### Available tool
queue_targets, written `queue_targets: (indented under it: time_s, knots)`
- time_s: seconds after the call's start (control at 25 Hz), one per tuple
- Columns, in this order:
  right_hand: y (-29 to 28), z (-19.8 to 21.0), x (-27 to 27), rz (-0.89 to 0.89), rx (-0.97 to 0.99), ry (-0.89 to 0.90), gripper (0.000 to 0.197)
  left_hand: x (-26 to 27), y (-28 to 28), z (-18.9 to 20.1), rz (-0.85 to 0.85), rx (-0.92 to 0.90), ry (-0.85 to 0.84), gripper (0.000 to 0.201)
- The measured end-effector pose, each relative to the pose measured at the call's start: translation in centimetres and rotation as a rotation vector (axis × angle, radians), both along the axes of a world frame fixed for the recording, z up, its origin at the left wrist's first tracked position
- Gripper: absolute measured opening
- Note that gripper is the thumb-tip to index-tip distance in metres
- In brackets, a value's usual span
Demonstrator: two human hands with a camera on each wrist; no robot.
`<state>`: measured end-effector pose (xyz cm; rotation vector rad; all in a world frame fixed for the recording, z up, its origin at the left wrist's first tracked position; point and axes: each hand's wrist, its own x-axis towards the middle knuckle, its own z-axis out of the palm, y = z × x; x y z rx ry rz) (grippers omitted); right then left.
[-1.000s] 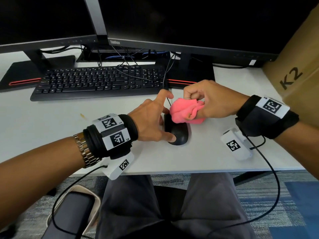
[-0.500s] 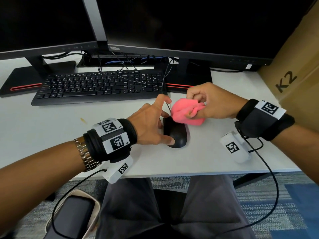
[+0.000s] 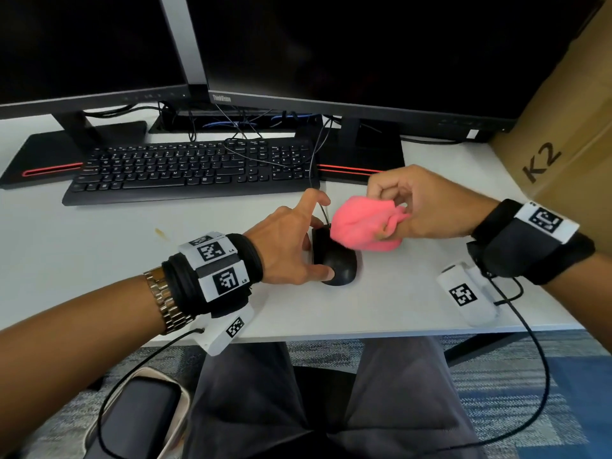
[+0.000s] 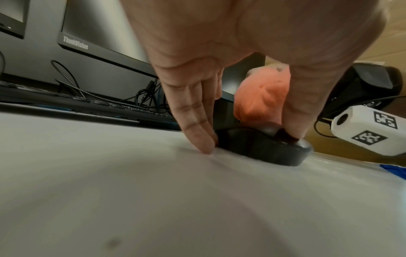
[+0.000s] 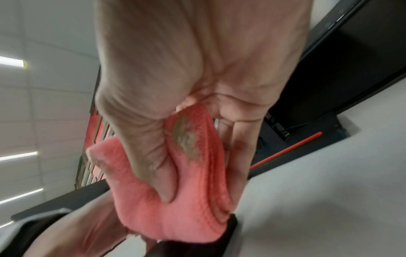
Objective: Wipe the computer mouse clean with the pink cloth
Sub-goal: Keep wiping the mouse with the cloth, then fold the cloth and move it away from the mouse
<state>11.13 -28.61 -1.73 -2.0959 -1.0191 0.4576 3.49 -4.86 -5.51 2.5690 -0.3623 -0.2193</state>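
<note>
A black computer mouse (image 3: 337, 260) lies on the white desk (image 3: 99, 246) in front of the keyboard. My left hand (image 3: 291, 246) pinches the mouse (image 4: 261, 146) between thumb at its near end and fingers along its left side, with the index finger raised. My right hand (image 3: 420, 207) grips a bunched pink cloth (image 3: 361, 226) and presses it onto the front right of the mouse. In the right wrist view the cloth (image 5: 193, 200) shows a brownish stain and meets the mouse (image 5: 193, 248) at the bottom.
A black keyboard (image 3: 192, 170) lies behind the mouse, with two monitors (image 3: 331, 54) on stands further back and loose cables between. A cardboard box (image 3: 563, 154) marked K2 stands at the right. The desk's front edge runs just below my wrists.
The right hand with the cloth has shifted a little to the right and back across the front of the mouse. The left hand keeps its hold on the mouse.
</note>
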Motion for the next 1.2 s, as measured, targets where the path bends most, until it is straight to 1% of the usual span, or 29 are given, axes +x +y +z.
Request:
queue_targets:
  time_s: [0.08, 0.2, 0.32, 0.44, 0.52, 0.6, 0.76, 0.84, 0.96, 1.04, 1.2]
  knots:
    - [0.0, -0.8, -0.7, 0.051, -0.042, -0.029, 0.024, 0.0, 0.0, 0.0, -0.002, 0.003, -0.001, 0.094]
    - [-0.5, -1.5, -2.0, 0.104, -0.093, -0.006, 0.022, 0.0, 0.1, 0.0, -0.003, -0.009, 0.002, 0.095]
    - [-1.0, -1.9, -2.9, 0.138, -0.207, -0.024, 0.022, 0.0, 0.1, 0.0, -0.012, -0.008, -0.004, 0.095]
    - [-1.2, -1.4, -2.8, 0.163, -0.278, -0.068, 0.022, 0.0, 0.0, -0.1, -0.01, -0.009, -0.002, 0.095]
    - [-1.7, -0.9, -2.2, 0.138, -0.28, -0.066, 0.023, -0.1, 0.0, -0.1, -0.014, -0.006, -0.003, 0.096]
    - [-2.2, -0.3, -1.6, 0.079, -0.225, -0.06, 0.024, 0.0, 0.0, -0.2, -0.022, -0.006, -0.003, 0.097]
    - [-2.5, 0.9, -0.1, -0.046, -0.04, -0.033, 0.028, 0.2, 0.4, -0.1, -0.033, -0.032, -0.024, 0.097]
    - [-2.0, 1.0, 0.2, -0.096, 0.042, 0.039, 0.027, 0.3, 0.8, 0.3, -0.028, -0.082, -0.063, 0.095]
    - [-0.6, 0.8, 0.4, -0.146, 0.125, 0.114, 0.03, 0.5, 1.9, 1.2, 0.009, -0.125, -0.172, 0.088]
    - [0.8, 0.9, 0.6, -0.147, 0.149, 0.141, 0.03, 0.6, 3.1, 1.6, 0.042, -0.16, -0.223, 0.082]
    - [4.2, 1.2, 0.1, -0.052, 0.16, 0.178, 0.03, -0.2, 4.9, 2.6, 0.077, -0.29, -0.176, 0.07]
